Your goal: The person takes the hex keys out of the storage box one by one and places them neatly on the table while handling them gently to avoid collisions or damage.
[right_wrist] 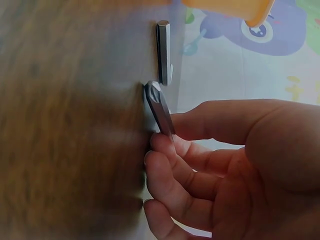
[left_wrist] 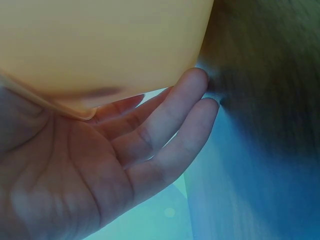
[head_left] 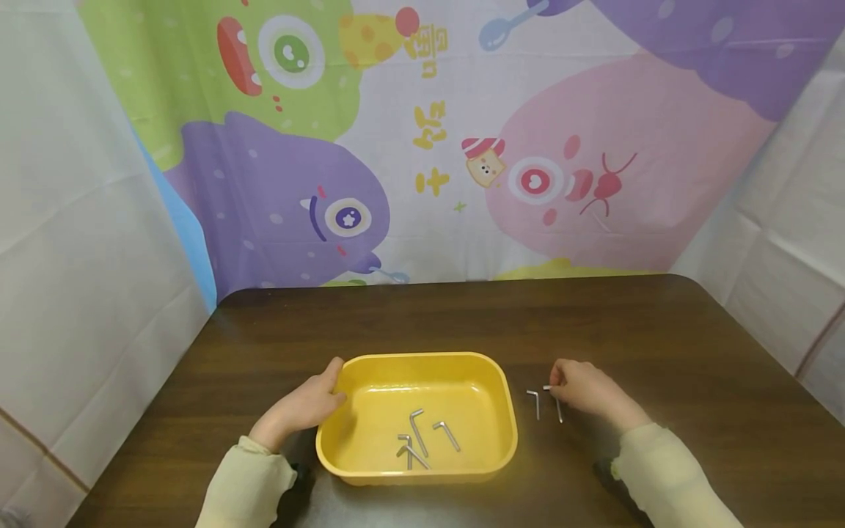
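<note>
A yellow plastic tray (head_left: 475, 400) sits on the dark wooden table. My left hand (head_left: 305, 402) holds its left end, thumb over the rim and fingers along the outer wall (left_wrist: 115, 45). Several L-shaped hex keys lie in the tray, among them one hex key (head_left: 447, 435) toward the middle. To the right of the tray my right hand (head_left: 589, 390) pinches another hex key (right_wrist: 161, 112) between thumb and index finger, low at the tabletop. Just left of that hand, one more hex key (head_left: 537, 405) lies on the table.
The table (head_left: 264, 330) is dark wood grain with rounded back corners. Behind it hangs a cloth (head_left: 449, 249) printed with cartoon monsters. Pale fabric (head_left: 792, 220) hangs along both sides.
</note>
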